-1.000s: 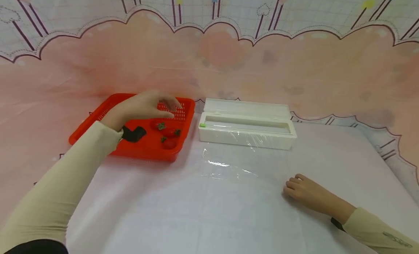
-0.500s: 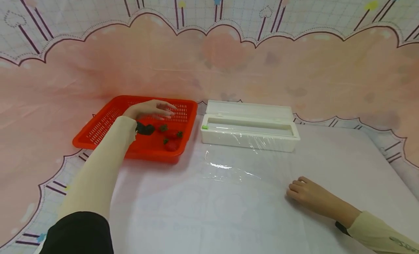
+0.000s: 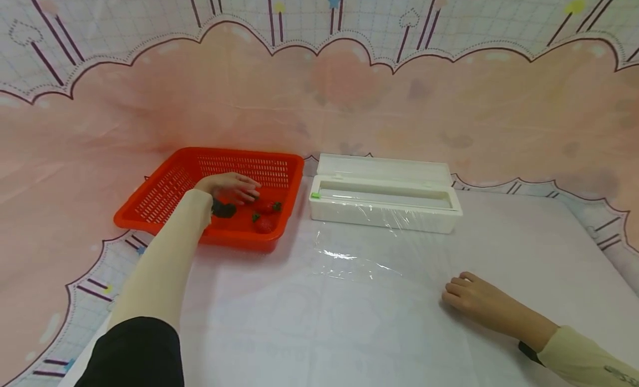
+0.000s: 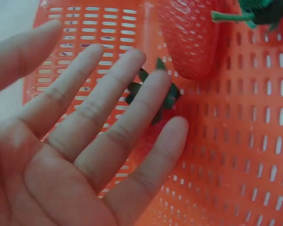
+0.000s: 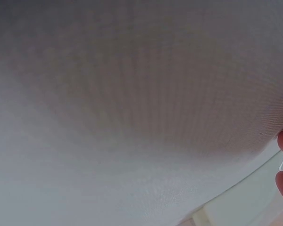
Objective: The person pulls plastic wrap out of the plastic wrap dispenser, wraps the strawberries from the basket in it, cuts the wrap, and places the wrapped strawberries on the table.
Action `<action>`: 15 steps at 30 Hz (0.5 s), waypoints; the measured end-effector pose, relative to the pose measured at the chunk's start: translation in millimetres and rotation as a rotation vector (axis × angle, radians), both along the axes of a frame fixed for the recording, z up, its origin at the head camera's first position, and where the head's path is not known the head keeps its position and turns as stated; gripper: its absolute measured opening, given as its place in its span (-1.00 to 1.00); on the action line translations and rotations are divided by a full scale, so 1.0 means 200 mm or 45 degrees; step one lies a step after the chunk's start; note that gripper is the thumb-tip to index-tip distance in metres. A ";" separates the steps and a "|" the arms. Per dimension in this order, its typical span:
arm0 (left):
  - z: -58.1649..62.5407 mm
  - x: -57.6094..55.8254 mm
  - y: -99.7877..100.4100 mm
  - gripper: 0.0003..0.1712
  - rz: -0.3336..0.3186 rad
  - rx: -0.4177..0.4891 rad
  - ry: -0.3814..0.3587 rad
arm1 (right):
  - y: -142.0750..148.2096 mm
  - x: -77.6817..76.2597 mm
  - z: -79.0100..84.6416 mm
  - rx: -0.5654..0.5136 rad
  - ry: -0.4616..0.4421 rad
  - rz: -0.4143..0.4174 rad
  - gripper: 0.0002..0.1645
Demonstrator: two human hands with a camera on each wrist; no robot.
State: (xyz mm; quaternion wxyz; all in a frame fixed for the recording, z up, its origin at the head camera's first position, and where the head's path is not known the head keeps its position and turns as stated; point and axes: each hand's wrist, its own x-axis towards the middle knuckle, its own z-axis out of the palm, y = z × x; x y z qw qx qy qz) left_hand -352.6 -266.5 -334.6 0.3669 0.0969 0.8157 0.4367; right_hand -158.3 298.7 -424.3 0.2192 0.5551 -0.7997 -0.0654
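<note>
Inside the red plastic basket [image 3: 209, 240], my left hand [image 3: 231, 186] is lowered over the strawberries with its fingers stretched out. In the left wrist view its fingers [image 4: 115, 134] spread above a strawberry [image 4: 151, 146], partly hiding its green leaves; whether they touch cannot be told. Beside it lies a large red strawberry [image 4: 191, 42], and a green stem [image 4: 259, 12] shows at the upper right. Two strawberries show clear of the hand in the head view, one of them nearer the front [image 3: 263, 225]. My right hand [image 3: 474, 298] rests on the white tabletop, fingers loosely curled, holding nothing.
Right of the basket stands a white cling film dispenser [image 3: 384, 212] with its lid [image 3: 384, 169] raised and a small green piece [image 3: 315, 195] at its left end. Clear film [image 3: 344, 256] hangs from its front onto the white cloth. A patterned backdrop [image 3: 349, 110] rises behind.
My left hand has come down and forward into the basket, from above it to over the strawberries, covering one of them. The right hand stays in place on the table. The view has shifted slightly.
</note>
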 end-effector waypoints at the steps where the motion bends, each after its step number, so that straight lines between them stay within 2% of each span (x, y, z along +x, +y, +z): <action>1: -0.01 0.00 0.00 -0.39 -0.007 -0.005 -0.008 | 0.00 0.00 0.00 0.009 -0.011 -0.002 -0.49; 4: -0.03 -0.01 0.00 -0.40 -0.025 -0.028 -0.028 | 0.01 0.00 0.01 0.032 -0.040 -0.006 -0.87; 5: -0.04 -0.01 0.00 -0.41 -0.038 -0.037 -0.032 | 0.01 0.00 0.01 0.036 -0.041 -0.007 -0.90; 6: -0.05 -0.01 0.00 -0.41 -0.052 -0.050 -0.032 | 0.01 0.00 0.00 0.036 -0.045 -0.005 -0.82; 9: -0.06 -0.02 0.02 -0.42 -0.074 -0.078 -0.017 | 0.01 0.00 0.00 0.029 -0.033 -0.001 -0.78; 13: -0.06 -0.02 0.04 -0.43 -0.119 -0.129 0.012 | 0.01 0.00 0.00 0.019 -0.035 0.003 -0.91; 15: -0.06 -0.03 0.05 -0.42 -0.137 -0.161 0.019 | 0.01 0.00 0.01 0.021 -0.041 0.002 -0.71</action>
